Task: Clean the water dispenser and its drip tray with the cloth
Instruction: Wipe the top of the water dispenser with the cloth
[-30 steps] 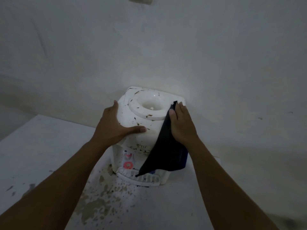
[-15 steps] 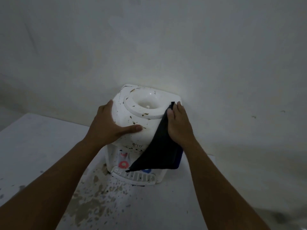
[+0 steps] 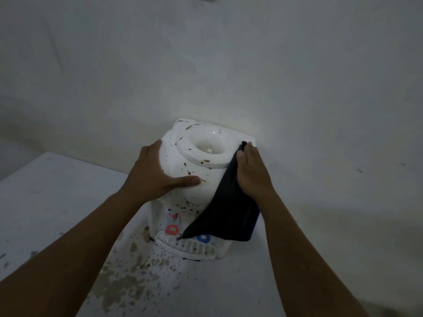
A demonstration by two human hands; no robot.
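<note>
I am watching a small white plastic tabletop water dispenser [image 3: 194, 179] sitting on a white, stained table [image 3: 57, 202] hard against a pale wall [image 3: 229, 65]. The left hand [image 3: 155, 175] is bracing the dispenser's left shoulder — fingers straight and spread over the side, thumb lying flat across the front, nothing pinched. The right hand [image 3: 251, 170] is pressing a dark navy cloth [image 3: 229, 209] flat against the dispenser's right side, fingers straight and close together; the cloth is trapped under the palm, not clenched. Below that hand the cloth is hanging loose in a long flap, draping over the front and partly covering the blue tap [image 3: 203, 238]; the red tap [image 3: 171, 229] to its left is showing in full.

Step in hand, as I judge it: wiping the right flank of the body. Brown specks are dotting the top ring [image 3: 201, 152] just left of the pressing hand and the face under the bracing thumb, so the top appears unwiped. The white slotted drip tray [image 3: 185, 244], well below both hands, is looking speckled too, and the table in front of it is blotched.

Next move, I reckon, is calling for the cloth hand to travel up and leftward over the ring while the other hand is keeping the light casing from sliding — the tray comes later.
</note>
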